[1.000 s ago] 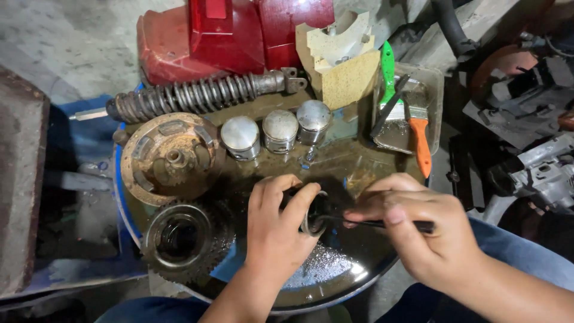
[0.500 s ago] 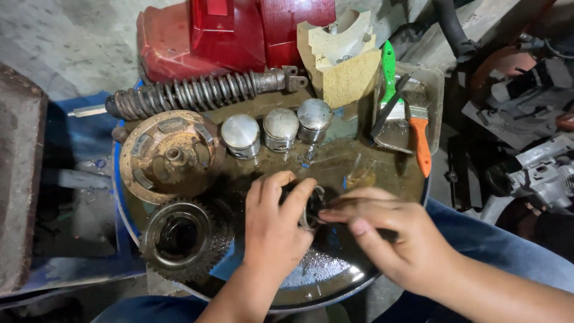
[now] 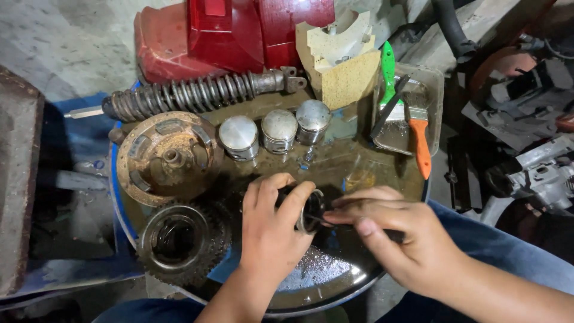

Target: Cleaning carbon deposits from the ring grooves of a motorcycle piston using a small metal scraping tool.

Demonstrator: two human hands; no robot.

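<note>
Oily round basin (image 3: 335, 299), blue-rimmed, on a workshop floor. Left hand (image 3: 272, 230): wrapped around a small dark cylinder part (image 3: 311, 209) over the basin's middle. Right hand (image 3: 394, 242): fingers pinched on a thin tool at the part's open end. Behind: three pistons (image 3: 278, 131), coil spring (image 3: 191, 93), gear (image 3: 179, 239), orange-handled brush (image 3: 418, 128).

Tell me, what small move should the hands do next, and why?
Probably keep the left hand steady on the dark round part while the right hand works its thin tool into the opening: the tip already meets the rim over the oily basin.
</note>
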